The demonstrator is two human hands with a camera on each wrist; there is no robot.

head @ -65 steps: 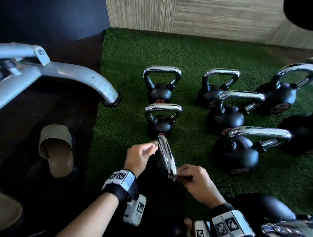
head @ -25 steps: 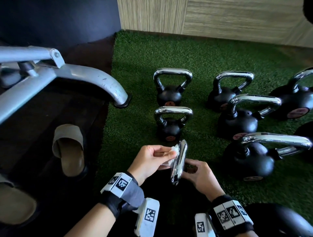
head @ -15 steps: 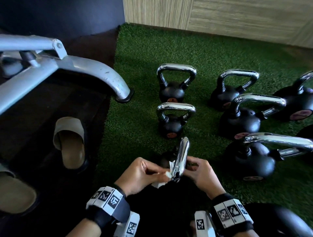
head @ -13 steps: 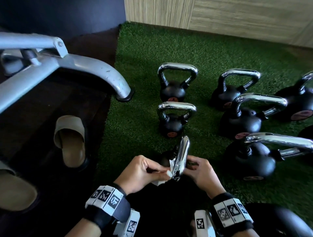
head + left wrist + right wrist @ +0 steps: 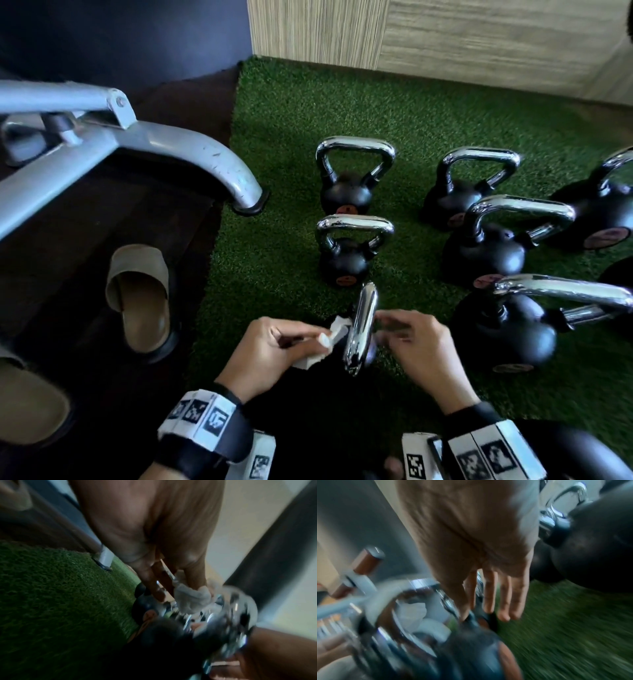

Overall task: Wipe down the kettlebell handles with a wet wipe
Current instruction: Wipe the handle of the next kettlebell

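The nearest kettlebell's chrome handle (image 5: 363, 318) stands edge-on between my hands, with its black body mostly hidden below them. My left hand (image 5: 322, 337) pinches a crumpled white wet wipe (image 5: 339, 327) and presses it against the left side of the handle. The left wrist view shows the wipe (image 5: 192, 599) held between thumb and fingers against the blurred chrome (image 5: 231, 615). My right hand (image 5: 387, 325) is at the handle's right side, blurred by motion. In the right wrist view its fingers (image 5: 488, 595) are straight beside the handle's base, and the wipe (image 5: 412, 609) shows through the loop.
Several more black kettlebells with chrome handles stand on the green turf (image 5: 274, 205): two straight ahead (image 5: 346, 195) (image 5: 342, 263) and larger ones to the right (image 5: 486, 253) (image 5: 513, 332). A grey machine leg (image 5: 205, 161) and a slipper (image 5: 140, 298) lie on the dark floor to the left.
My left hand slid the wipe down the handle towards me and has come a little way back up. My right hand's fingers have straightened from their hold on the handle and are moving.
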